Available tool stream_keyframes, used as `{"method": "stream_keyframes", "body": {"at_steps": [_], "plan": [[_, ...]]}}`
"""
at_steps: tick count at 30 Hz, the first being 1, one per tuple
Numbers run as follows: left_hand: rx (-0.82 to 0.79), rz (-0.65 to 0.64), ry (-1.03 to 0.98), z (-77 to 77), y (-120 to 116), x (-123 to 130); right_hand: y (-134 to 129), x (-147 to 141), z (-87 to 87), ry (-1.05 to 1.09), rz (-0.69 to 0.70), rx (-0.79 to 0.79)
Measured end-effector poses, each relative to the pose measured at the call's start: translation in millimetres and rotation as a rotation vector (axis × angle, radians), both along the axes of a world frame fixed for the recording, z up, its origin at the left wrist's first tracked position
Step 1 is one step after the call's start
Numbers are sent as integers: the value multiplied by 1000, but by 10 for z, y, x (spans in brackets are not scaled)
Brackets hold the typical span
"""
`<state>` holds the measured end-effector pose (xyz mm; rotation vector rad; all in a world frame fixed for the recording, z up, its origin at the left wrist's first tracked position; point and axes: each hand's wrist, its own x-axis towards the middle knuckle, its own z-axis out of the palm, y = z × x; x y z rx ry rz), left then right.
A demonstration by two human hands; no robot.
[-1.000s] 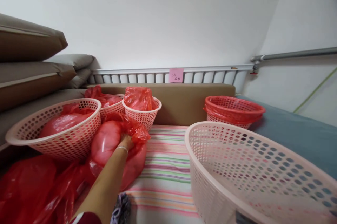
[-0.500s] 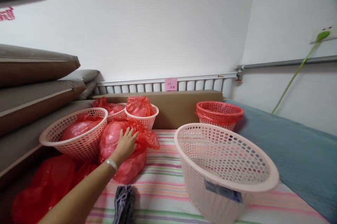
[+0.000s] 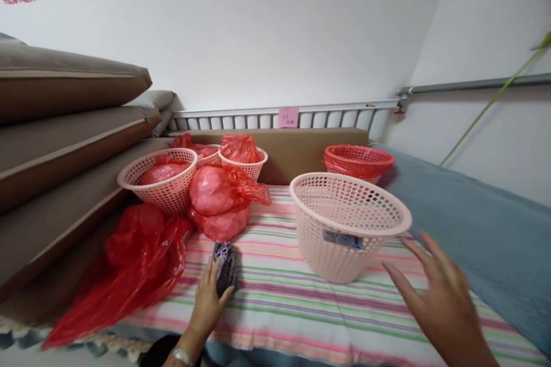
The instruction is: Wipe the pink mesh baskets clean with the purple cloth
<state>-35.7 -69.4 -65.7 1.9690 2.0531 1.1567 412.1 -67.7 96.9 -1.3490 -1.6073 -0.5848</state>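
My left hand point(image 3: 209, 298), with a silver bracelet at the wrist, reaches over the near left side of a small dark grey knitted bundle point(image 3: 229, 275) with a lilac cord. Its fingers are apart; I cannot tell whether they press on the bundle. On the right, my right hand point(image 3: 443, 298) is open in the air, fingers spread, just beside a large pale pink plastic basket point(image 3: 340, 263). That basket stands upright with a blue-grey label on its front. Behind the bundle sits a red plastic bag point(image 3: 219, 197) full of something pink.
Pink baskets point(image 3: 172, 197) holding red bags stand at the back left. A loose red bag point(image 3: 133, 269) lies in front of them. Stacked cushions point(image 3: 73, 140) rise at the left. A red basket point(image 3: 359, 160) is at the back right. The striped cloth point(image 3: 275, 309) lies beneath.
My left hand has left the filled red bag and come down to the knitted bundle. My right hand has entered from the right. The view has tilted down and shifted.
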Motion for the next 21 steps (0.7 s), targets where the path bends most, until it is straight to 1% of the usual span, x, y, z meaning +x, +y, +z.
{"method": "stream_keyframes", "body": {"at_steps": [1,2,3,4,6,7,9,11,12,14,16,17,19,21], "plan": [[-11,-9,-28,-15,42,29,131,-88,195,-58,18,-15],[-26,-11,-65,-40,83,45,238,-178,347,-116,39,-14],[-47,-11,-112,-82,117,45,313,-266,451,-176,45,-57],[-70,-6,-166,-141,142,27,351,-349,510,-214,26,-115],[-69,-47,-269,-300,163,-58,307,-504,513,-240,-12,-215],[-49,-57,-325,-385,161,-117,228,-585,470,-230,-9,-234],[-42,-49,-408,-517,137,-238,-12,-762,323,-201,58,-200],[-42,-46,-441,-555,93,-322,-298,-948,120,-163,154,-144],[-44,-39,-452,-535,67,-340,-435,-1032,5,-141,200,-124],[-52,-20,-480,-438,20,-328,-667,-1148,-241,-97,266,-91],[-61,12,-514,-315,-8,-277,-825,-1161,-484,-69,301,-73],[-65,21,-522,-259,-12,-250,-876,-1124,-594,-56,301,-70],[-74,29,-536,-171,0,-210,-927,-972,-777,-98,306,-85],[-68,50,-554,-114,35,-195,-922,-767,-896,-195,306,-102]]}}
